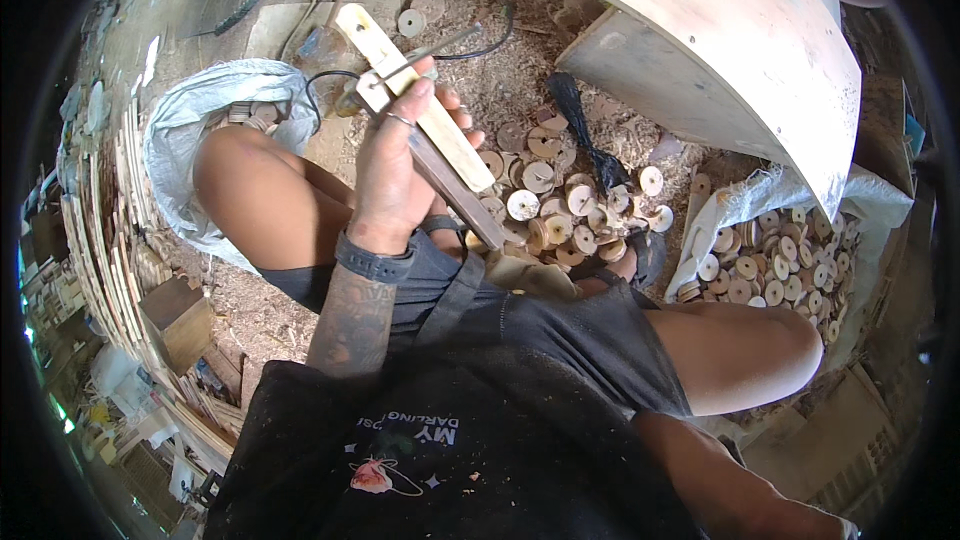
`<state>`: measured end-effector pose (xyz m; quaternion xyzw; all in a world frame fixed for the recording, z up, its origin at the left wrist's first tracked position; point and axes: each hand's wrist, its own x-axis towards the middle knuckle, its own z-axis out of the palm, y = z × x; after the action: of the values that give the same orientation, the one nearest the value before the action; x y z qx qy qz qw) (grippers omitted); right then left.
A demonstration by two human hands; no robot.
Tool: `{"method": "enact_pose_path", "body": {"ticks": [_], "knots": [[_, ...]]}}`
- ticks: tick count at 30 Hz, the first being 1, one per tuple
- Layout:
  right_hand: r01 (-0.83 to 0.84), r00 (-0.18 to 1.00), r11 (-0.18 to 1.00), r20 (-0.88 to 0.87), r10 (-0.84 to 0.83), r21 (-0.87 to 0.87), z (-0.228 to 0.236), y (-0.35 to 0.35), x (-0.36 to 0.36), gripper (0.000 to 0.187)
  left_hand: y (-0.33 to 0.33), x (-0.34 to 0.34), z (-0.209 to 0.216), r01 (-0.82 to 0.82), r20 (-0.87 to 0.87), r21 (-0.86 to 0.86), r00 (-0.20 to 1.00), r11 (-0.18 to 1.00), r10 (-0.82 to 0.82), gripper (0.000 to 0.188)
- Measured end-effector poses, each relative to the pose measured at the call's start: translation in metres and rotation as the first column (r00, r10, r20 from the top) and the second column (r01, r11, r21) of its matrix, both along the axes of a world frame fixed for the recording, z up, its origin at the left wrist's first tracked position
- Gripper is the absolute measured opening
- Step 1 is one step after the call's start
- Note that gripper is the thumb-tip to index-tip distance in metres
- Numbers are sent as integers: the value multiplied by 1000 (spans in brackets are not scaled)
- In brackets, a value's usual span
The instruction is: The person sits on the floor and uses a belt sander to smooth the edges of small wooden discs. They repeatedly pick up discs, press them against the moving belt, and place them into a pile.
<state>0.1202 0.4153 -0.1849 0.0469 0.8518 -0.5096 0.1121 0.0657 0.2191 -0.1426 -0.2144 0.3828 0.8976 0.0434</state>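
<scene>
Raised over my left knee, my left hand (392, 165) is wrapped round a wooden bar tool (452, 145). That tool has a pale bar with rounded ends and a darker strip alongside it. A thin metal rod (440, 46) crosses it near the upper end. The tool slants from upper left down toward my lap. Just beyond its lower end lies a loose heap of small round wooden discs (538, 177) with centre holes. My right arm (715, 480) runs out at the lower right, and its hand is outside the picture.
A white sack (175, 135) with discs inside stands by my left knee. Another open sack (715, 215), full of discs, sits beside my right knee. A large curved wooden panel (740, 50) spans the upper right. Black plastic (583, 135), a cable (510, 15) and wood shavings cover the ground.
</scene>
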Motion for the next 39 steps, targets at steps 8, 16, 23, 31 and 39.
{"method": "enact_pose_path", "body": {"ticks": [8,16,23,31,39], "knots": [[4,999,999,39,-2,-49,4,3,-2,17,-10,1,-1,-51,5,-6,999,999,51,42],[16,997,992,77,-6,-124,6,3,-3,13,-20,4,2,-5,10,-78,1000,997,6,39],[55,998,906,61,-33,-421,57,22,-20,10,-32,7,3,-28,-144,6,989,1000,29,43],[-55,998,713,-27,50,-699,130,29,-37,7,-35,-1,18,-26,-183,22,983,999,30,40],[-342,857,525,-30,514,-780,160,-37,-33,6,-70,-22,57,-306,-262,-35,922,951,287,29]]}}
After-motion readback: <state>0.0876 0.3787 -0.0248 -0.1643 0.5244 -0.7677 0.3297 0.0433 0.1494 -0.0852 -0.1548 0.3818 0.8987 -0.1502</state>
